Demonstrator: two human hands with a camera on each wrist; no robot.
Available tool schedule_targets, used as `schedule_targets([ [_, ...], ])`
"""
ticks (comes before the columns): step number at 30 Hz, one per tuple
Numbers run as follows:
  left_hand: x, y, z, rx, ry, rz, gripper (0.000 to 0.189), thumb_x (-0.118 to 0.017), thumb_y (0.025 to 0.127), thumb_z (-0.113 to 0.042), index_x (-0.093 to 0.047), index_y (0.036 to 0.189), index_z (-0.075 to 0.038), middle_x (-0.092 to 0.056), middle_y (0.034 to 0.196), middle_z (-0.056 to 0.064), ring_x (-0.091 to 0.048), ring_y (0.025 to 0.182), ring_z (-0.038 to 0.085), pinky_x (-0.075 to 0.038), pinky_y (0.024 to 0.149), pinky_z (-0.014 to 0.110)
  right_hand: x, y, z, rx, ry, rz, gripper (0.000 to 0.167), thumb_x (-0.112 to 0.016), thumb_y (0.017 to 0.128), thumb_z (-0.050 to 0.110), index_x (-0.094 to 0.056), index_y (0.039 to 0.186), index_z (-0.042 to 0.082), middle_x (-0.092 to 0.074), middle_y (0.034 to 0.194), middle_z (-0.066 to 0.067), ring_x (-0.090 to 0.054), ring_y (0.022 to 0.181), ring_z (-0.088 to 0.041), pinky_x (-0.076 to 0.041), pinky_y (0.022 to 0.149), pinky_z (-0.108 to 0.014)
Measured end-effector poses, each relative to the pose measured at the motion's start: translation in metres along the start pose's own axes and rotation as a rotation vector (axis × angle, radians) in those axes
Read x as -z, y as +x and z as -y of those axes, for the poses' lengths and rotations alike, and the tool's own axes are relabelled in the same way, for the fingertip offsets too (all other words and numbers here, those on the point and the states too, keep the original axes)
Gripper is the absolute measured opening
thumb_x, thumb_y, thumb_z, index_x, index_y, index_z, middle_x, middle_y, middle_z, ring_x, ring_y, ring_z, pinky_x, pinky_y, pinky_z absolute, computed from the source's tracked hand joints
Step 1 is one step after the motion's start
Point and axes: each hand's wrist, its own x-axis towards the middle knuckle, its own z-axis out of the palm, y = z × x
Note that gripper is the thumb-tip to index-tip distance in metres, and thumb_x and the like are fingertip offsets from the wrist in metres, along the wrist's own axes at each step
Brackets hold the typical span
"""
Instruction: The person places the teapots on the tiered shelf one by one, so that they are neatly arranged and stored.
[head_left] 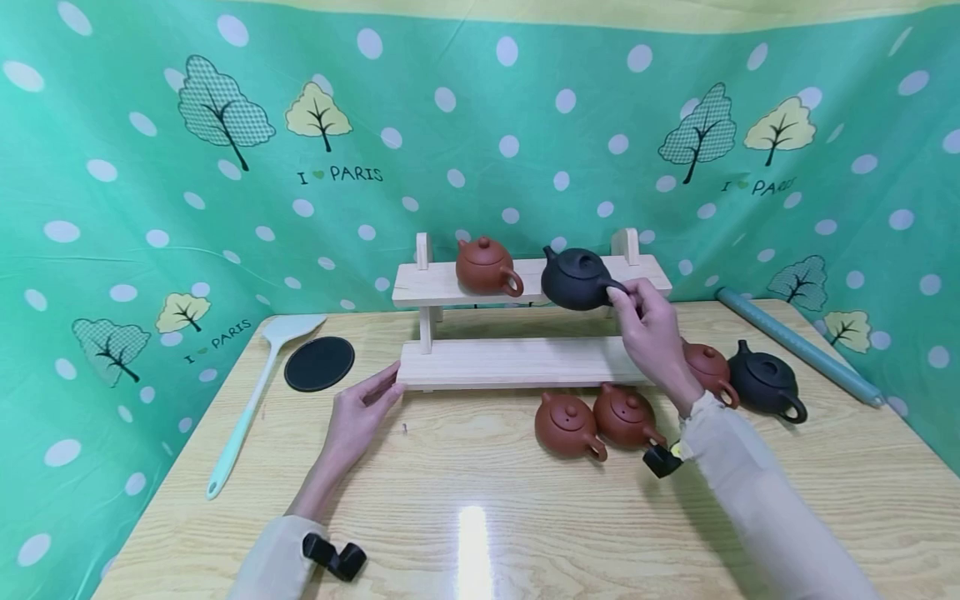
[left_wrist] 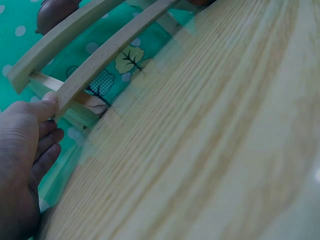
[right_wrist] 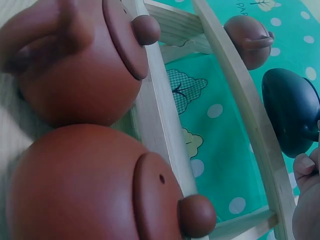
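A two-tier wooden shelf (head_left: 517, 364) stands at the back of the table. My left hand (head_left: 363, 417) grips the left end of its lower board, the thumb (left_wrist: 50, 98) against the wood. By its handle, my right hand (head_left: 651, 329) pinches a black teapot (head_left: 576, 279) at the upper board's front edge; whether its base touches the board I cannot tell. To its left a reddish-brown teapot (head_left: 483, 265) sits on the upper board. Two more brown teapots, one (head_left: 567, 425) beside the other (head_left: 626, 415), stand on the table before the shelf.
Right of the shelf stand another brown teapot (head_left: 707, 367), partly behind my right arm, and a second black teapot (head_left: 763, 379). A teal roll (head_left: 798, 346) lies along the right edge. On the left are a pale green spatula (head_left: 258, 396) and a black round mat (head_left: 319, 363).
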Motion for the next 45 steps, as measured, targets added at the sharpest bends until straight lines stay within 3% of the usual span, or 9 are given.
schedule_targets([
  [4,0.001,-0.003,-0.015,-0.01,0.012,0.008,0.038,-0.071,0.098,-0.002,-0.063,0.133,0.01,-0.066,0.126,0.027,-0.065,0.118,0.039,-0.049,0.089,0.008,-0.006,0.004,0.003,0.007,-0.01,-0.016,0.017,-0.058,0.107,0.009,-0.062,0.099,-0.005,-0.045,0.067,-0.006,-0.038,0.054,-0.011,-0.03,0.049,-0.023],
  [13,0.001,-0.003,-0.012,0.01,-0.002,0.006,0.038,-0.071,0.098,-0.002,-0.064,0.133,0.009,-0.067,0.126,0.026,-0.065,0.118,0.039,-0.05,0.088,0.008,-0.011,0.006,0.038,0.039,0.017,-0.019,0.015,-0.057,0.105,-0.002,-0.058,0.095,-0.012,-0.044,0.067,-0.008,-0.036,0.055,-0.005,-0.029,0.052,-0.021],
  [20,0.0,0.003,0.023,-0.003,-0.009,0.006,0.04,-0.073,0.099,-0.015,-0.066,0.136,-0.001,-0.068,0.128,0.018,-0.066,0.118,0.029,-0.05,0.09,0.009,-0.021,0.013,0.007,0.026,0.018,-0.013,0.016,-0.058,0.107,0.005,-0.061,0.099,-0.008,-0.041,0.067,-0.007,-0.035,0.054,-0.009,-0.028,0.05,-0.023],
  [25,0.0,0.004,0.026,-0.022,-0.011,0.007,0.042,-0.074,0.099,-0.018,-0.067,0.136,-0.001,-0.069,0.128,0.017,-0.066,0.118,0.03,-0.052,0.091,0.012,-0.024,0.016,-0.003,0.018,0.014,-0.005,0.018,-0.059,0.107,0.012,-0.062,0.1,-0.004,-0.043,0.068,-0.005,-0.038,0.054,-0.012,-0.03,0.05,-0.023],
  [45,0.0,0.003,0.024,-0.03,-0.017,0.005,0.041,-0.075,0.098,-0.018,-0.067,0.135,-0.001,-0.069,0.128,0.017,-0.066,0.118,0.03,-0.052,0.091,0.013,-0.033,0.019,0.006,-0.015,-0.007,0.022,0.025,-0.059,0.108,0.024,-0.063,0.103,0.0,-0.046,0.068,-0.004,-0.039,0.052,-0.014,-0.031,0.048,-0.026],
])
